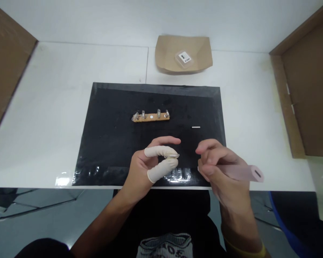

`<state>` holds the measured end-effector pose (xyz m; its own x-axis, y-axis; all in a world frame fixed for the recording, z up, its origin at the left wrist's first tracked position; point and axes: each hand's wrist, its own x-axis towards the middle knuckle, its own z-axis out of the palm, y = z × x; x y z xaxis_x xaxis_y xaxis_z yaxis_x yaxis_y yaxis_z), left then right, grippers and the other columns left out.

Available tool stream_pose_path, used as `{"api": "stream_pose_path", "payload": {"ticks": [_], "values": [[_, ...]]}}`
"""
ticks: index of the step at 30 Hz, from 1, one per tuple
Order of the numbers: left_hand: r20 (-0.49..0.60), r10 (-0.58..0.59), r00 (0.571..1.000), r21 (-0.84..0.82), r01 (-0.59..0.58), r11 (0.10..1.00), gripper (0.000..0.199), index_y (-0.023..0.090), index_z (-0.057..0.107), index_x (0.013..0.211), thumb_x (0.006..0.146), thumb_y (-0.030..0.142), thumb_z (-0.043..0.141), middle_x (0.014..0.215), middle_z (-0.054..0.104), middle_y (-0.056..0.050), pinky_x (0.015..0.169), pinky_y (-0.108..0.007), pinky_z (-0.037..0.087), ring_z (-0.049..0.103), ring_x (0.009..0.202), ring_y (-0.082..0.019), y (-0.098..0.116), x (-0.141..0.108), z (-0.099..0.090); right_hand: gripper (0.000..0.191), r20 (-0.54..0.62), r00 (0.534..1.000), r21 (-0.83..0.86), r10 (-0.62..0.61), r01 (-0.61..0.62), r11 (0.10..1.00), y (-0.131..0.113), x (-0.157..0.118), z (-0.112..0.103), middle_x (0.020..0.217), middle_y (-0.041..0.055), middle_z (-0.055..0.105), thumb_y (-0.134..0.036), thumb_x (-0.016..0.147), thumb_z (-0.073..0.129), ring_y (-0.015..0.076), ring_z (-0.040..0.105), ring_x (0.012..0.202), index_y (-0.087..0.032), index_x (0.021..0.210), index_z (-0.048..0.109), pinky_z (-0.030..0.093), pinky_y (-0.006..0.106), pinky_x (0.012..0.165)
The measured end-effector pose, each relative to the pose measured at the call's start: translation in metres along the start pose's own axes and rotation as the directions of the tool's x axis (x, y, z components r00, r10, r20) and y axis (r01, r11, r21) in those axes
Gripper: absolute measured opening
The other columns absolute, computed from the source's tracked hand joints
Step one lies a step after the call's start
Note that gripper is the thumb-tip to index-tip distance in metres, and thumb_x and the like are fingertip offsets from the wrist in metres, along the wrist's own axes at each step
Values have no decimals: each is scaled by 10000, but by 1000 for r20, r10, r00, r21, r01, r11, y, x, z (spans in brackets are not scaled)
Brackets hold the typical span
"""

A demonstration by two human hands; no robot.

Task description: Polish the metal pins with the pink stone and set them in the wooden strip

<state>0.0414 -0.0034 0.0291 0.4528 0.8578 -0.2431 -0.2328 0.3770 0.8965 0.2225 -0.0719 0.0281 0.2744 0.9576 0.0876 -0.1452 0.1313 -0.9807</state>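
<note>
White finger cots cover the thumb and index finger of my left hand [150, 161], which pinches a small, thin, clear piece [173, 155] between them. What that piece is, I cannot make out. My right hand [226, 172] is wrapped round a pink pen-shaped tool [239, 172], its slotted end pointing right and its other end mostly hidden by the fingers. The two hands are apart, over the front of the black mat [107, 136]. Beyond them lies a narrow tan strip [151, 119] bearing several clear, tape-like pieces. A short silvery rod [196, 127] lies to its right.
A brown paper tray [161, 53] at the back holds a small clear plastic box [184, 59] with a white label. Cardboard panels stand at the left [8, 61] and right [309, 93] of the white table [56, 89]. The table's front edge runs just below my hands.
</note>
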Motion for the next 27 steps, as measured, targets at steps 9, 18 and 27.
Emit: {"api": "stream_pose_path", "payload": {"ticks": [9, 18, 27], "values": [[25, 1, 1000, -47, 0, 999, 41, 252, 850, 865, 885, 223, 870, 1237, 763, -39, 891, -244, 568, 687, 978, -137, -3, 4, -3, 497, -68, 997, -282, -35, 14, 959, -6, -4, 0, 918, 47, 729, -359, 1072, 668, 90, 550, 623, -167, 618, 603, 448, 265, 553], [53, -9, 999, -72, 13, 997, 44, 248, 843, 874, 910, 223, 851, 1234, 756, -27, 921, -205, 534, 661, 990, -113, 0, 5, 1, 555, -69, 991, -311, -112, 85, 947, -9, 4, -9, 1007, 78, 703, -668, 1077, 478, 191, 632, 811, -236, 1034, 823, 532, 353, 718], [77, 52, 996, -103, -44, 994, 42, 249, 829, 937, 943, 290, 834, 1244, 745, -14, 906, -193, 506, 629, 972, -101, -6, -3, -5, 564, -133, 889, 113, 438, -425, 898, -8, 0, -3, 457, -3, 560, -714, 994, 605, 66, 416, 348, -215, 846, 821, 319, 154, 360]]}}
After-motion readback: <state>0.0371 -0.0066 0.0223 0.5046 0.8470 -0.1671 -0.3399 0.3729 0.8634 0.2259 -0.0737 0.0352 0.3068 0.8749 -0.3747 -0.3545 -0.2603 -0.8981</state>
